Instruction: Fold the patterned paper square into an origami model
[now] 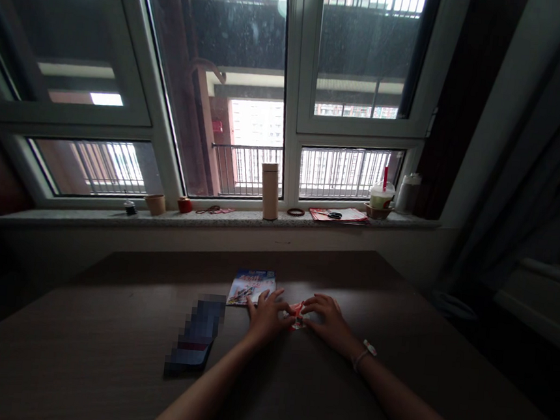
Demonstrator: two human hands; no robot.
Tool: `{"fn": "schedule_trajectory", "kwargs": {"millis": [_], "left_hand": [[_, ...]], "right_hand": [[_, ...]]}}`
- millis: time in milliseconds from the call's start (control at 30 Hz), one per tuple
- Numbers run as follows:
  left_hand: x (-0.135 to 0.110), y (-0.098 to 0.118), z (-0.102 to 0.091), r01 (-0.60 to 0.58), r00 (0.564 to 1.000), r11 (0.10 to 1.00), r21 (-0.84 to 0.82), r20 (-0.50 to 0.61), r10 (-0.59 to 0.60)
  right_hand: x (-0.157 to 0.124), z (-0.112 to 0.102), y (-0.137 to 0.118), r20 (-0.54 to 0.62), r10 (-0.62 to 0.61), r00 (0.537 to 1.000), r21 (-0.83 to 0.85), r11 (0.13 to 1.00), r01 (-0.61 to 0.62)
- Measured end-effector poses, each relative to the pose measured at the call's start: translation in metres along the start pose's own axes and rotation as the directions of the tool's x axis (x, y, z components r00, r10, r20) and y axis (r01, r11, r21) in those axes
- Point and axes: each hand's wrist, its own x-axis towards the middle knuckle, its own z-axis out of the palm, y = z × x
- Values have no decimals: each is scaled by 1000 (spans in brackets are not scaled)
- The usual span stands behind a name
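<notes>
On the dark table [117, 326], both hands meet at a small piece of red and white paper [297, 317], which looks folded or creased. My left hand [269, 317] grips its left side with thumb and index finger, the other fingers spread out past it. From the right, my right hand [328, 319] pinches the opposite edge. A bracelet [364, 353] circles my right wrist. Just beyond my left hand lies a colourful printed booklet [252, 286], its lower corner partly behind the fingers. The paper's exact shape is too small to make out.
A blurred-out dark phone-like object [195, 340] lies left of my left forearm. Along the windowsill [240, 219] stand a beige flask [270, 193], a paper cup [155, 204], a red jar [185, 205], scissors [335, 215] on red papers, and a drink cup with straw [382, 196].
</notes>
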Motion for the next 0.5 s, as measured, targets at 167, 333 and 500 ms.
{"fn": "schedule_trajectory", "kwargs": {"millis": [167,333,500], "left_hand": [[-2,-3,-7,-14,999,1000,-14,53,14],[-2,-9,-7,-52,996,998,-34,69,54],[-1,-10,-4,-65,996,997,-53,57,68]], "right_hand": [[1,1,4,-64,-36,997,-15,999,36],[2,5,2,-50,11,999,-75,997,-15],[7,10,-4,-44,124,991,-131,983,-129]]}}
